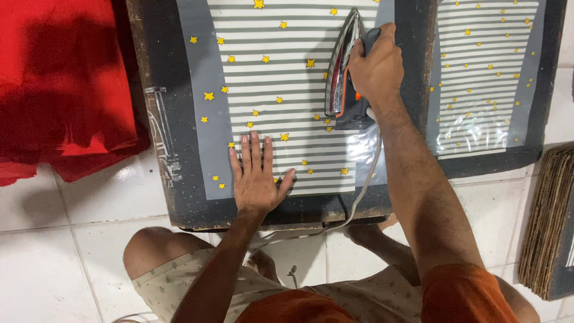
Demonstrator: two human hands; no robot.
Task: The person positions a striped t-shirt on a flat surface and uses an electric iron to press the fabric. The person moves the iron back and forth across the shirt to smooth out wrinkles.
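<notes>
striped sheet [281,90] and red cloth [60,84] cut off.

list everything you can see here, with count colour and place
iron: 1, chrome and dark, on the near sheet's right side
striped sheets: 2, grey and white with yellow stars, one on each board
boards: 2, dark, on the floor, side by side
red cloth: 1 heap, red, far left
cord: 1, white, from the iron toward the person
card stack: 1, brown, right edge
floor: white tiles
left hand: flat on the near sheet
right hand: grip on the iron's handle
</notes>
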